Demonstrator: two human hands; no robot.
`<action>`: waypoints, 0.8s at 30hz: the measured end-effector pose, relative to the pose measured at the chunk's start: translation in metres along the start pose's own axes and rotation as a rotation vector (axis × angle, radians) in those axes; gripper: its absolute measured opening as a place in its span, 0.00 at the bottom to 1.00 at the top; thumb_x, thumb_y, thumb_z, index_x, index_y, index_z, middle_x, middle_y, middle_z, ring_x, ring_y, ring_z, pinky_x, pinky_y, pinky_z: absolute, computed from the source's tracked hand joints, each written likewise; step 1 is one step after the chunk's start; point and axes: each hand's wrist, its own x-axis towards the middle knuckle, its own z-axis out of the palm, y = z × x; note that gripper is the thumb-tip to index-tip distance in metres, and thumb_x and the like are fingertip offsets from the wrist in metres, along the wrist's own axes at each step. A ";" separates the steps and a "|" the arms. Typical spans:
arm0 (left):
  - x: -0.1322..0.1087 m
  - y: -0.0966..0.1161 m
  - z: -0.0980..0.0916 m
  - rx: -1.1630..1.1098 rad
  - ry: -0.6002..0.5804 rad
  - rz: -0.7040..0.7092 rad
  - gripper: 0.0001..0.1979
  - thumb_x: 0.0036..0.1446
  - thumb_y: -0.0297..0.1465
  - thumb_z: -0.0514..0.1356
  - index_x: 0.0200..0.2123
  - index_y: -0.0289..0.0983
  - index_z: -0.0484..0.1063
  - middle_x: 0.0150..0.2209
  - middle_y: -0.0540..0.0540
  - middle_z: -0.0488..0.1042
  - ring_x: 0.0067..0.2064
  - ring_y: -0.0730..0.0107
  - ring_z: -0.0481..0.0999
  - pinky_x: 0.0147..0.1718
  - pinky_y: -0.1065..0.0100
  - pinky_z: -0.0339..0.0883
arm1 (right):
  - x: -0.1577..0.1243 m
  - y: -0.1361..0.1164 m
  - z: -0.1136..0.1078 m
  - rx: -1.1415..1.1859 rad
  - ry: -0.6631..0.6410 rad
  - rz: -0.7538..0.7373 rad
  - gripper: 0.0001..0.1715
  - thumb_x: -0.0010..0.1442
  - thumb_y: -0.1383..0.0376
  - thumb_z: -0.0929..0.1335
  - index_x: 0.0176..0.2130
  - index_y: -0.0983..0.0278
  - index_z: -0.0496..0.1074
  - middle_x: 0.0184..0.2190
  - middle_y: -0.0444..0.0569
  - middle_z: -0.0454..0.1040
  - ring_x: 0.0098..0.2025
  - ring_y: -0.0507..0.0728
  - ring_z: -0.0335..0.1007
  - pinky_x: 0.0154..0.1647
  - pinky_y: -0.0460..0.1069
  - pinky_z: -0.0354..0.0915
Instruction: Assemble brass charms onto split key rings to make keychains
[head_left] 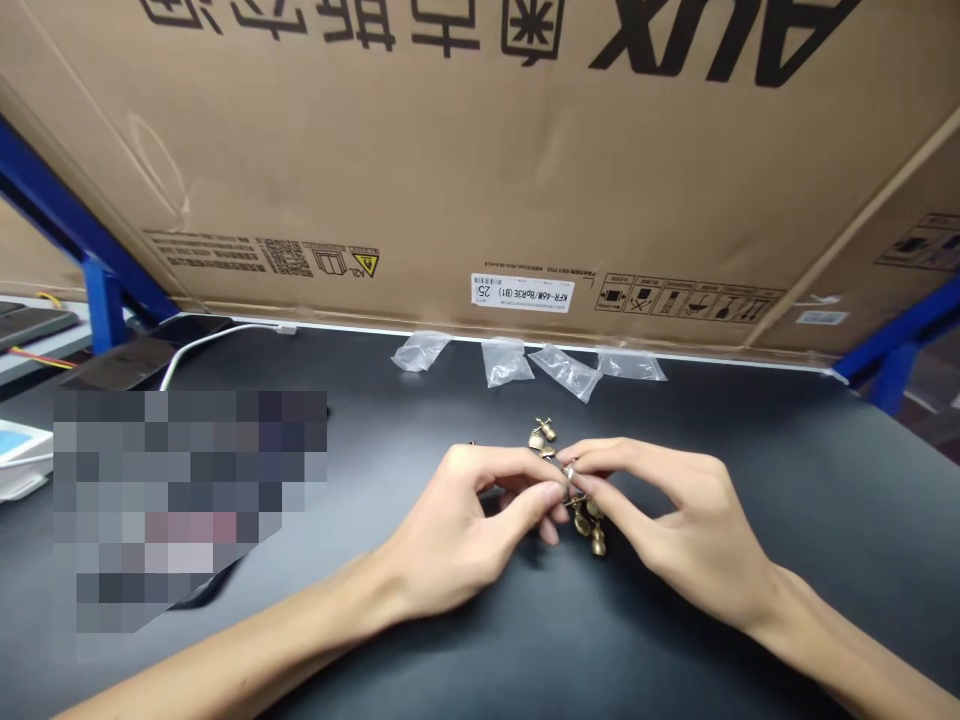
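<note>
A string of small brass-coloured charms [598, 541] is held between both hands, just above the dark tabletop [360, 480]. Some of its pendants look gourd-shaped. My left hand [457, 530] pinches it between thumb and index finger, the other fingers curled beneath. From the other side, my right hand [690, 540] grips it with thumb and fingertips close to the left ones. Several charms stick out beyond the fingers, and others dangle below. A small pale piece shows between the two pinches, too small to make out. The fingers hide part of the string.
Several clear plastic bags [507, 361] lie along the table's back edge. Behind them stands a large cardboard box [420, 170] between blue metal posts [105, 300]. A white cable [202, 345], a dark flat device [135, 362] and a blurred-out object [180, 500] are at left.
</note>
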 end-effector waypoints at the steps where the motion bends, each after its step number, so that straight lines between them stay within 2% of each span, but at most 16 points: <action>1: 0.000 0.000 0.000 -0.003 0.001 -0.002 0.10 0.63 0.32 0.58 0.37 0.36 0.79 0.31 0.46 0.79 0.31 0.68 0.78 0.35 0.66 0.74 | 0.000 0.000 0.000 0.003 0.000 0.001 0.07 0.62 0.71 0.69 0.40 0.61 0.76 0.40 0.45 0.82 0.43 0.55 0.80 0.50 0.47 0.74; 6: 0.000 0.001 -0.001 0.057 0.007 -0.003 0.08 0.62 0.30 0.58 0.34 0.36 0.77 0.28 0.49 0.77 0.30 0.71 0.77 0.33 0.70 0.71 | 0.000 -0.002 0.000 0.035 -0.024 0.016 0.07 0.63 0.70 0.69 0.40 0.61 0.76 0.41 0.45 0.82 0.43 0.55 0.80 0.49 0.48 0.74; 10: -0.001 0.001 -0.001 0.251 0.071 0.095 0.07 0.61 0.26 0.57 0.33 0.37 0.74 0.27 0.52 0.75 0.29 0.75 0.71 0.30 0.73 0.67 | -0.001 -0.003 0.001 0.046 -0.026 0.088 0.08 0.63 0.68 0.69 0.42 0.60 0.77 0.42 0.45 0.82 0.44 0.56 0.80 0.49 0.48 0.74; 13: -0.001 0.000 0.000 0.389 0.156 0.223 0.06 0.60 0.24 0.56 0.35 0.38 0.73 0.37 0.49 0.75 0.33 0.75 0.72 0.32 0.73 0.68 | -0.002 -0.002 0.001 0.047 0.003 0.214 0.07 0.63 0.65 0.69 0.42 0.58 0.78 0.44 0.43 0.81 0.44 0.56 0.79 0.49 0.48 0.73; 16: -0.001 -0.002 0.001 0.462 0.168 0.305 0.05 0.58 0.23 0.56 0.33 0.37 0.70 0.48 0.45 0.74 0.42 0.71 0.77 0.39 0.72 0.72 | -0.001 -0.003 0.000 0.076 -0.028 0.308 0.07 0.64 0.62 0.69 0.40 0.57 0.78 0.40 0.42 0.82 0.41 0.55 0.79 0.46 0.48 0.73; 21: -0.002 -0.011 0.003 0.494 0.151 0.331 0.06 0.59 0.23 0.55 0.33 0.38 0.67 0.41 0.49 0.80 0.43 0.69 0.80 0.44 0.69 0.74 | 0.000 -0.005 0.001 0.079 -0.069 0.278 0.07 0.64 0.61 0.69 0.38 0.58 0.78 0.36 0.44 0.82 0.36 0.55 0.79 0.41 0.47 0.73; 24: -0.003 -0.013 0.003 0.522 0.145 0.347 0.05 0.60 0.23 0.55 0.34 0.39 0.68 0.40 0.49 0.80 0.43 0.69 0.80 0.45 0.69 0.74 | -0.001 -0.006 0.003 0.065 -0.074 0.236 0.06 0.65 0.62 0.68 0.38 0.58 0.78 0.35 0.44 0.81 0.35 0.54 0.78 0.40 0.47 0.73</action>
